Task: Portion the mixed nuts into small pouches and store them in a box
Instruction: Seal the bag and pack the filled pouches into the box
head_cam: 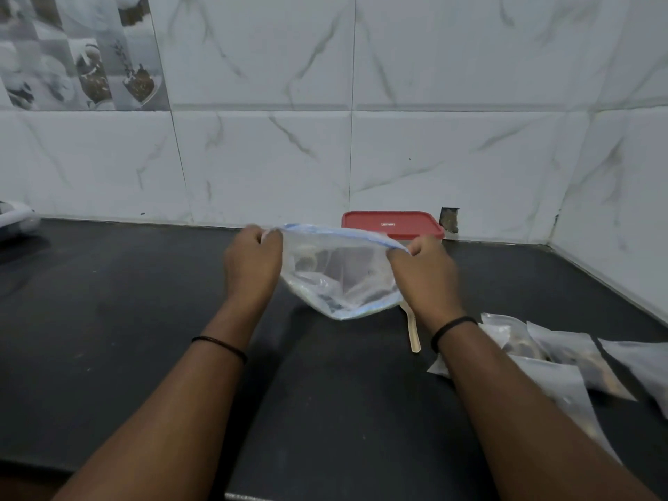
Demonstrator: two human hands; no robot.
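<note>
Black counter (144,320) under everything. Big clear zip bag (339,273) held up over counter, in front of red-lidded box (392,224) at wall. Bag looks nearly empty; contents unclear. Your left hand (251,263) pinches left end of zip edge, right hand (424,274) pinches right end, fingers curled on plastic. Filled pouches (556,356) lie at right, near your right forearm. Wooden spoon (414,332) lies below bag. Risk: your elbow sweeps pouches off counter; slack bag slips from pinch.

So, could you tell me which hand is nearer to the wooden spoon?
Right. The right hand is just above the wooden spoon; the left hand is across the bag.
</note>
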